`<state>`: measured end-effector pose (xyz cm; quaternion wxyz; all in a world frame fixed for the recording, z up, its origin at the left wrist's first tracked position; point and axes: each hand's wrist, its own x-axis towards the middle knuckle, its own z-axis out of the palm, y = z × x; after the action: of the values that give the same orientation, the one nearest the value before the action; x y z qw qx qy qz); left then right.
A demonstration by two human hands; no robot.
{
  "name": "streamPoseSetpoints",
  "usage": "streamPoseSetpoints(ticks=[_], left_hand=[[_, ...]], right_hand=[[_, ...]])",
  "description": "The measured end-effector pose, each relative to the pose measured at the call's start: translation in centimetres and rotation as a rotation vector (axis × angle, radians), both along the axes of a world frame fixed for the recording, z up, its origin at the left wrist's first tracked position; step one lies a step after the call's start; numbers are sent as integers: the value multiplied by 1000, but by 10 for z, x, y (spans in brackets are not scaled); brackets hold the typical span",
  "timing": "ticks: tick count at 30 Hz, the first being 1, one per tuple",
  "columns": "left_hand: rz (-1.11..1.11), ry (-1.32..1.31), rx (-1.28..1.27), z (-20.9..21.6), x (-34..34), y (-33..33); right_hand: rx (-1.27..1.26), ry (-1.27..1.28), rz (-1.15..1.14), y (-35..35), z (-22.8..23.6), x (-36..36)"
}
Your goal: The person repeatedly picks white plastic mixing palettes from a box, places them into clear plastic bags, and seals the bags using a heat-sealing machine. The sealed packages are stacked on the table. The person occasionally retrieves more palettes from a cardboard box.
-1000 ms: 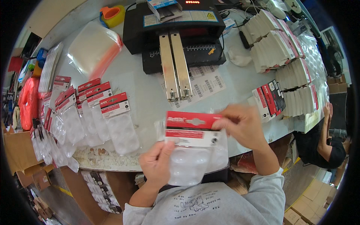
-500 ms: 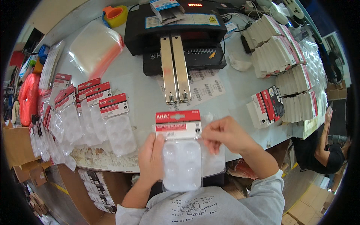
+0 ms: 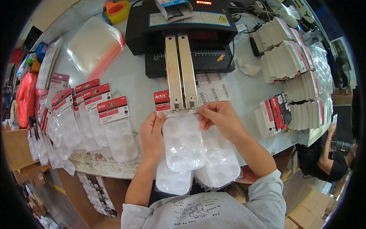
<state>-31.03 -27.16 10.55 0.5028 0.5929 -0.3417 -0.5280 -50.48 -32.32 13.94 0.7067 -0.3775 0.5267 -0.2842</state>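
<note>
Both hands hold a bagged white plastic paint palette [image 3: 184, 143] by its top edge, with its red and white header card [image 3: 161, 98] lying beneath two metal arms [image 3: 181, 72] of a black machine [image 3: 181, 28]. My left hand [image 3: 153, 131] is closed on the left top corner, thumb uppermost. At the right corner my right hand [image 3: 218, 117] pinches the edge between thumb and fingers. The metal arms hide the middle of the card. Below, at the table's front edge, lie more bagged palettes [image 3: 219, 160], partly covered by the held one.
Carded palettes [image 3: 114, 129] lie in a heap on the left. Clear bags [image 3: 95, 47] and a tape dispenser [image 3: 116, 12] are at the back left. Stacks of folded header cards [image 3: 282, 61] line the right. Another person [image 3: 324, 156] stands beyond them. Barcode label sheets [image 3: 213, 89] lie by the machine.
Both hands have moved the palette forward, away from me, so its card has gone under the metal arms. More bagged palettes now show below it.
</note>
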Motion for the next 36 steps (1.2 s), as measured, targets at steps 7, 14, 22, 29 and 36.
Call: streamPoseSetpoints(ticks=[7,14,22,29,36], left_hand=[[-43,-191,16,3,3,0],[-25,-136,48,-14,-1,0],[119,-624,165,22,95,-2],[-18,-1128,-198,32,78,56],[-142,-844,-91,32,17,72]], right_hand=[[-17,69,8,4,4,-4],[-21,74,-13,3,-5,0],[-996,1276,-406,-70,-17,-87],[-701,1734,68,-122,-83,-114],[-591,1783,64,-107,-3,-96]])
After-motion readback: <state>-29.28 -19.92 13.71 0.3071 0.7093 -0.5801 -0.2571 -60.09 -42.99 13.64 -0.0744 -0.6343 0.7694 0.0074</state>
